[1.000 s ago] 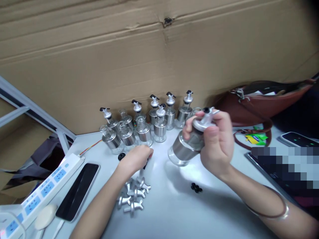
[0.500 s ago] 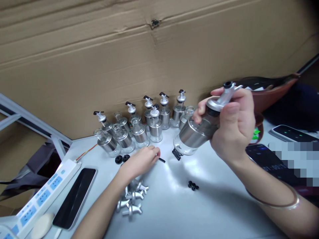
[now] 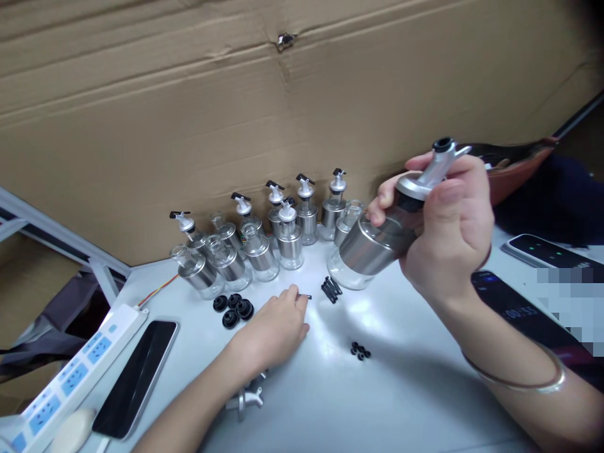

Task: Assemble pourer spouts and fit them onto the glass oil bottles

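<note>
My right hand (image 3: 450, 220) is wrapped round the neck of an oil bottle (image 3: 370, 248), glass with a steel band. The bottle leans, its silver pour spout (image 3: 434, 170) pointing up with a black ring at the tip. Low over the table, my left hand (image 3: 278, 324) has its fingers closed on a small dark lever (image 3: 306, 297), mostly hidden by them. Similar black levers (image 3: 331, 289) lie in a bunch just right of it. Black stoppers (image 3: 234, 309) sit to its left. Loose silver spouts (image 3: 248, 399) are partly covered by my left forearm.
Several bottles (image 3: 262, 255) stand at the back against a cardboard wall (image 3: 236, 126), some with spouts, some bare. Small black rings (image 3: 360, 350) lie front centre. A power strip (image 3: 70, 377) and phone (image 3: 136, 377) are at left; another phone (image 3: 519, 314) is at right.
My left hand has moved slightly right and turned flatter, uncovering more black stoppers. My right hand has shifted a little right with the bottle, showing more of the black levers.
</note>
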Demonstrator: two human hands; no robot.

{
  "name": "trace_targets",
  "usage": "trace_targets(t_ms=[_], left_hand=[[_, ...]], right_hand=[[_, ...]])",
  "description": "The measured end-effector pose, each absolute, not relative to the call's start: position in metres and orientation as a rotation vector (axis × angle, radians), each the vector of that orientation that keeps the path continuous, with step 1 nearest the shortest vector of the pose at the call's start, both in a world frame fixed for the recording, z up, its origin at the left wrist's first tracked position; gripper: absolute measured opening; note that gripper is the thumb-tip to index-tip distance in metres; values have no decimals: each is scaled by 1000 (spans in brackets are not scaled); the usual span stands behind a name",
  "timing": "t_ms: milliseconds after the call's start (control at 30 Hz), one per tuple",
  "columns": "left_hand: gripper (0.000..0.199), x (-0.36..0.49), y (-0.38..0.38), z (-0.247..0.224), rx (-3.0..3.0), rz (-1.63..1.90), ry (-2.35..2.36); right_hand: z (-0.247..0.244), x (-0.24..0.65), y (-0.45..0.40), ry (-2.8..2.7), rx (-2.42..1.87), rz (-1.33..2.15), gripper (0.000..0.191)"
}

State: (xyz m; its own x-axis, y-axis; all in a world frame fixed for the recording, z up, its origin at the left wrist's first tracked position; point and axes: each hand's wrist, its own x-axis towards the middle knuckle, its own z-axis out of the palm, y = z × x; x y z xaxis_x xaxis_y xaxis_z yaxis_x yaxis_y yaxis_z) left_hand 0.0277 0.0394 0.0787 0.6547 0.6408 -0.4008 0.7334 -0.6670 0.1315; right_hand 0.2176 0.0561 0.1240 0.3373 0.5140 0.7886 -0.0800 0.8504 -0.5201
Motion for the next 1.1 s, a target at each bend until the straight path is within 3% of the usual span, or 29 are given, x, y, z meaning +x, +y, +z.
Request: trace_targets(t_ms=[133,600,700,833,900,1033,1100], left_hand=[[46,27,40,72,2602,-500,1119],[48,41,45,71,2609,-333,954],[62,20,44,89,2520,-187,1013],[94,3,50,109,2230,151,899],[89,6,53,108,2081,288,790],[49,21,56,89,1719,461,652],[38,25,55,81,1657,469,658]], right_hand=[[126,218,57,-1153,-429,393,22],[121,211,48,-1260,-440,480,19],[108,198,42,-1329,-480,617,18],[88,180,30,-1525,-548,774,24],[80,174,27,-1619,-580,775,27],[69,166,25,-1686,-652,671,30],[66,163,25,-1678,-670,676,30]])
